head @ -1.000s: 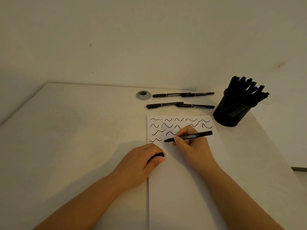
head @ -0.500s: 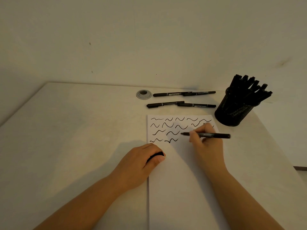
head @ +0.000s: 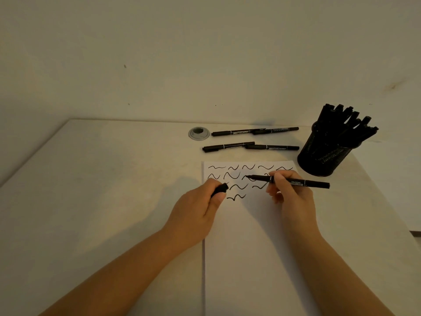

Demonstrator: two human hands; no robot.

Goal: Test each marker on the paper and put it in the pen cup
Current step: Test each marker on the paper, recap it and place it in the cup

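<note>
The right hand pinches the uncapped marker in its fingers, barrel level above the paper, tip pointing left, away from the pen cup. The left hand is clenched round the black cap, left of the marker tip. Judgement: recapping is the step in hand; cap mouth and tip should be lined up along one axis and pressed fully home before the marker goes to the pen cup, tip clear of skin and paper. Four markers lie on the counter, left of the pen cup, apparently untested. The right hand covers part of the second row of squiggles; the cap's open end and the barrel lettering cannot be made out.
</note>
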